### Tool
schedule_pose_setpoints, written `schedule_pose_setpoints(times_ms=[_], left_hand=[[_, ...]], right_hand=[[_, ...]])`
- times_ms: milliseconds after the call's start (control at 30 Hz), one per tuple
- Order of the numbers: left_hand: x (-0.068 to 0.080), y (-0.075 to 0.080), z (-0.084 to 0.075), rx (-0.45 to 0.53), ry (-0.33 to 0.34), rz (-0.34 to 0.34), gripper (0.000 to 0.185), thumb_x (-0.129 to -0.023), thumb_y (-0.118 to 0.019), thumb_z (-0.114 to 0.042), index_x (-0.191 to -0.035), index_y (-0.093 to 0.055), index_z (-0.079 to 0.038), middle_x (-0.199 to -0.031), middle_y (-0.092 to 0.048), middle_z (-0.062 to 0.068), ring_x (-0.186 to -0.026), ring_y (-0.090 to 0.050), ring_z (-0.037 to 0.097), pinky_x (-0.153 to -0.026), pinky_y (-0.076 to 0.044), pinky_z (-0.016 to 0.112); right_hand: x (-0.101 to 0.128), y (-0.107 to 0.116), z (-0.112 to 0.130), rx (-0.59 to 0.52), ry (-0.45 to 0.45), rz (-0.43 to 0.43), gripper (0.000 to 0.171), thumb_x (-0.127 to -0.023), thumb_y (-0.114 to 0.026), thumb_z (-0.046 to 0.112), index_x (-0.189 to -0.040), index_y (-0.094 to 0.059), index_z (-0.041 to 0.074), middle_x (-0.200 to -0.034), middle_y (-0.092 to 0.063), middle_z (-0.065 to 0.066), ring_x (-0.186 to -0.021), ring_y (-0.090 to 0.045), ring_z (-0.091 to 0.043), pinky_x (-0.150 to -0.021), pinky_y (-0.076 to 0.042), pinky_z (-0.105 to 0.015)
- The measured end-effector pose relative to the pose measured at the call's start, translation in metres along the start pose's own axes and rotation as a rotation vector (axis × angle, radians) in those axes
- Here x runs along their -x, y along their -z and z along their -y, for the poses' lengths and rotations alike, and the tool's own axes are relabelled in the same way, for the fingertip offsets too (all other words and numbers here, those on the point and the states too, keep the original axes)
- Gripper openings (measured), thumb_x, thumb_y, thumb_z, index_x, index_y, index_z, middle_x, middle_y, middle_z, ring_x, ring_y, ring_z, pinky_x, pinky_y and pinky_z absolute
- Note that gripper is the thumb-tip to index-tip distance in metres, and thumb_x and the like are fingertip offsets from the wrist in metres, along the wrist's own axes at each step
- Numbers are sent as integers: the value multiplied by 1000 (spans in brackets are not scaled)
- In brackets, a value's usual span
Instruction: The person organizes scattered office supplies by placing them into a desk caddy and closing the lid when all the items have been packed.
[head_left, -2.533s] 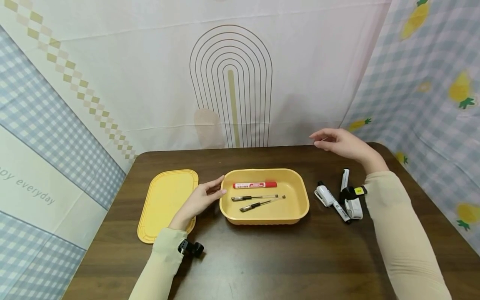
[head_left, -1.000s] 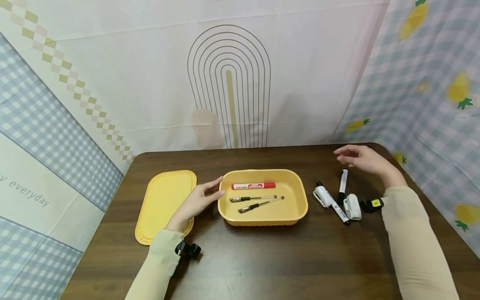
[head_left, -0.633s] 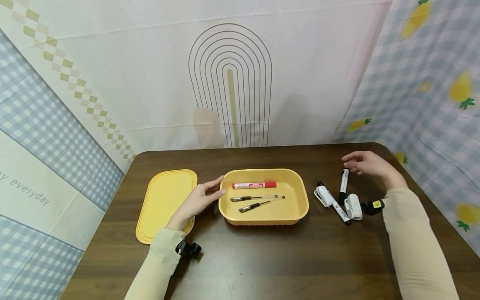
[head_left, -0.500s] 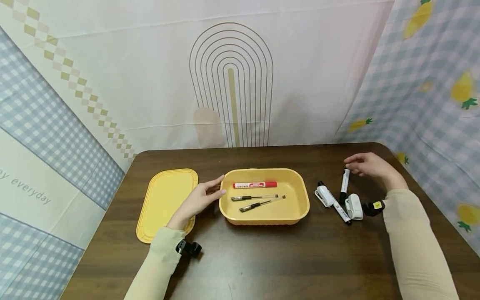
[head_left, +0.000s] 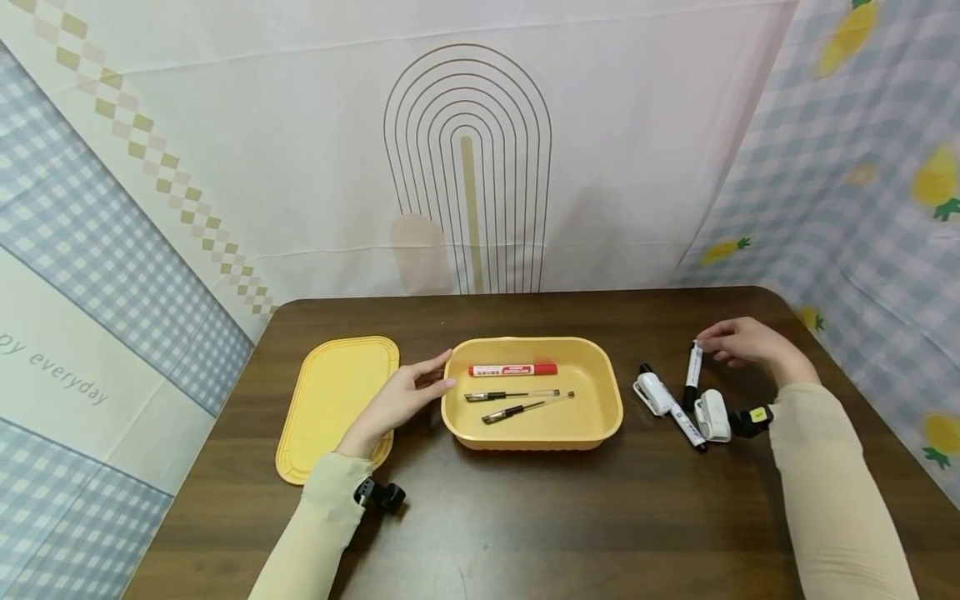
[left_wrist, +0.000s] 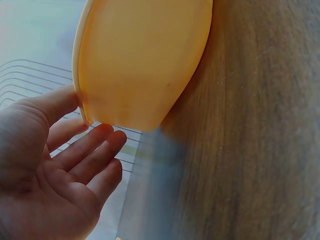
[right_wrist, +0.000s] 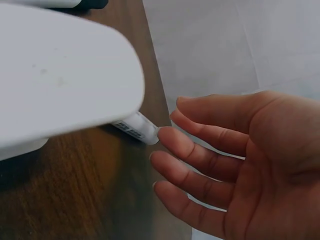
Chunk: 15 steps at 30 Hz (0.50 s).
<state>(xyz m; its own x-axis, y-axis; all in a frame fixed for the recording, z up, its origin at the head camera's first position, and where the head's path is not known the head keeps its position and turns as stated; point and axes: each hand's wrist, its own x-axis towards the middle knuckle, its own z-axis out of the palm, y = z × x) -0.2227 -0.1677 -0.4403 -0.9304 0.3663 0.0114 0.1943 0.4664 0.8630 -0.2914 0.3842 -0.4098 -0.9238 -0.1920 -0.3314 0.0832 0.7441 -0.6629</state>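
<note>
right hand (right_wrist: 240, 165) loose-fingered, fingertip touching marker (right_wrist: 135, 129), left hand (head_left: 397, 400) flat against tray (head_left: 600, 417)

In the right wrist view a blurred white object (right_wrist: 60, 70) fills the picture from nine to twelve o'clock, hiding all but the far end of the white marker (right_wrist: 136, 130), and the right hand (right_wrist: 240, 165) is cut off at the five o'clock corner. In the left wrist view the yellow tray (left_wrist: 140, 60) runs off the top edge, and the left hand (left_wrist: 50, 175) is cropped at seven o'clock. The print on the red marker (head_left: 513, 369) is too small to read in the head view.
</note>
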Motion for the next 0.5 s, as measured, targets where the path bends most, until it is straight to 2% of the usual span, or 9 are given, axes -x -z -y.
schedule_pose_setpoints(times_ms=[100, 300, 500], left_hand=[[1, 0, -2, 14, -9, 3, 57, -100, -66, -22, -151, -46, -7, -148, -52, 12, -127, -58, 28, -106, -46, 44], [13, 6, -37, 28, -4, 29, 56, -101, -64, -12, -149, -43, 4, -149, -48, 22, -129, -54, 39, -107, -44, 49], [13, 6, -40, 19, 4, 25, 56, -100, -64, -14, -150, -43, 2, -148, -49, 20, -128, -55, 36, -107, -44, 48]], right_hand=[[0, -1, -3, -17, -16, 11, 44, -102, -60, 18, -126, -53, -18, -108, -68, -15, -93, -64, -24, -72, -55, -37], [0, -2, -7, -11, -39, 28, 45, -103, -57, 20, -127, -53, -17, -116, -65, -25, -102, -64, -35, -78, -56, -43], [0, -4, -8, 2, -65, 18, 51, -103, -59, 27, -127, -52, -18, -119, -61, -31, -102, -65, -37, -77, -56, -44]])
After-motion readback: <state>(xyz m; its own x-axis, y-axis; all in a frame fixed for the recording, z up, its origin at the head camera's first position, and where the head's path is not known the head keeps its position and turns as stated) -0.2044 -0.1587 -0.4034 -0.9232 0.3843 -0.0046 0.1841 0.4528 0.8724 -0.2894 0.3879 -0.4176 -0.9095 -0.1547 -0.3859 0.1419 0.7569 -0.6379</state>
